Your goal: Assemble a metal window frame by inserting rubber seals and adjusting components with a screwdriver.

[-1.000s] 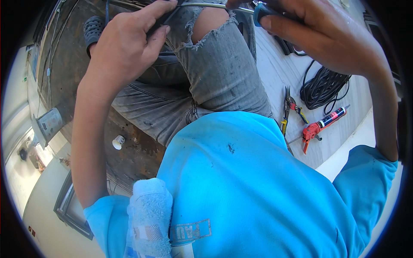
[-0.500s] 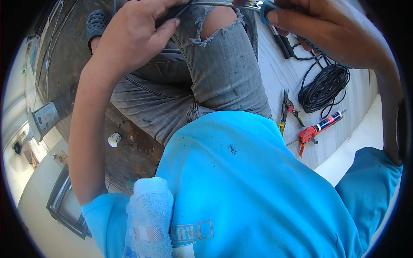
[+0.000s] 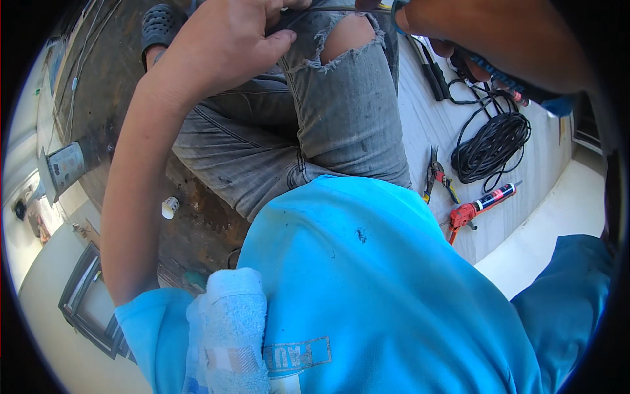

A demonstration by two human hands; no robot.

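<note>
At the top edge, my left hand [image 3: 239,49] is closed, its thumb and fingers around one end of a thin dark cable [image 3: 335,8]. The cable stretches across above my torn-jeans knee toward my right hand [image 3: 499,33]. That hand is wrapped round a tool with a black and blue handle [image 3: 505,80], which sticks out below the palm. The tool's working end lies by the cable at the picture's upper rim, and its exact kind cannot be made out. The fingertips of both hands are partly cut off by that rim.
Right of my leg lie a coil of black cable [image 3: 491,148], tin snips [image 3: 438,176] with red and yellow handles, and a red caulking gun [image 3: 482,205] holding a cartridge. A small white cup [image 3: 170,207] and a grey metal piece [image 3: 62,167] are on the stained floor at left.
My right hand has turned and moved up and right, exposing more of the tool's handle. My left hand has shifted slightly right and up. The view has moved a little too.
</note>
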